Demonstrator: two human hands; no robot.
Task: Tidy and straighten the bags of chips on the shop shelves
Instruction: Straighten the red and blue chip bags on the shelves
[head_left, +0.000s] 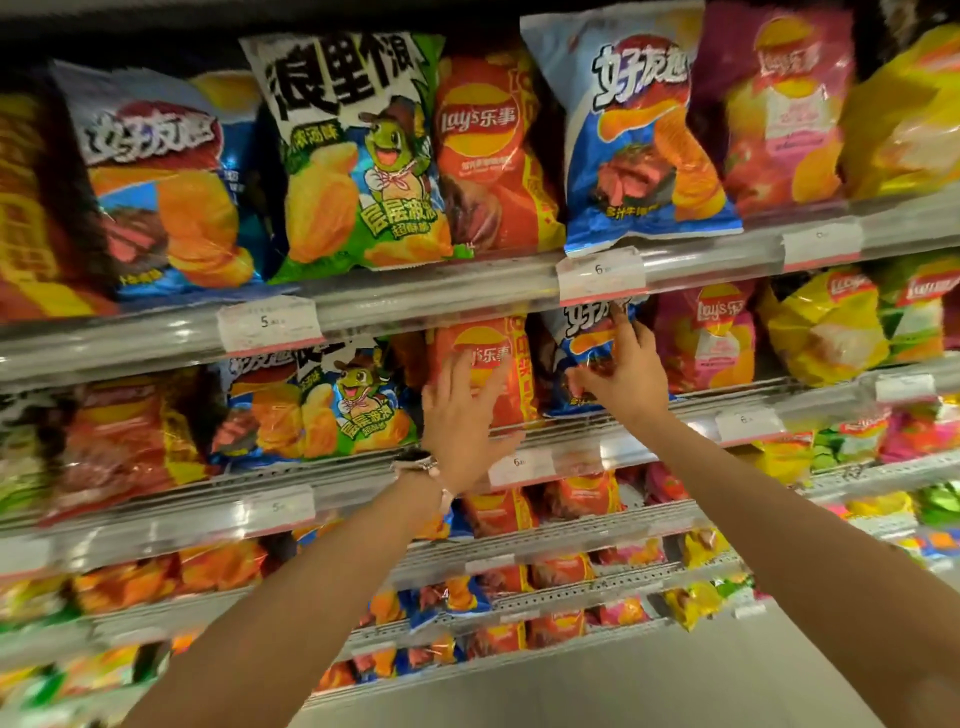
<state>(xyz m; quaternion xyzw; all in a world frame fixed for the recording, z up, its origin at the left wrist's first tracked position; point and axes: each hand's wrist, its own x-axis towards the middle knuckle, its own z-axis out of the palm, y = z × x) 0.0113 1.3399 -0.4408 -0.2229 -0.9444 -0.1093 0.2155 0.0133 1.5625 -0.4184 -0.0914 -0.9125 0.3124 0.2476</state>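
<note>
Head view: both my hands are up at the second shelf.
Risk: my right hand could tip the blue bag forward over the rail if I push its top too hard.
Risk, left: a flat shove could crush the red bag.
Right fingers: spread on the blue bag's front, not closed round it.
Left hand: open, fingers splayed, in front of the red bag; contact unclear.

Both bare forearms are raised and extended forward, nearly parallel. The left hand is held flat, palm forward, fingers spread and unclenched, a band worn at the wrist. The right hand is angled up, index finger extended, remaining fingers loosely curled.
</note>
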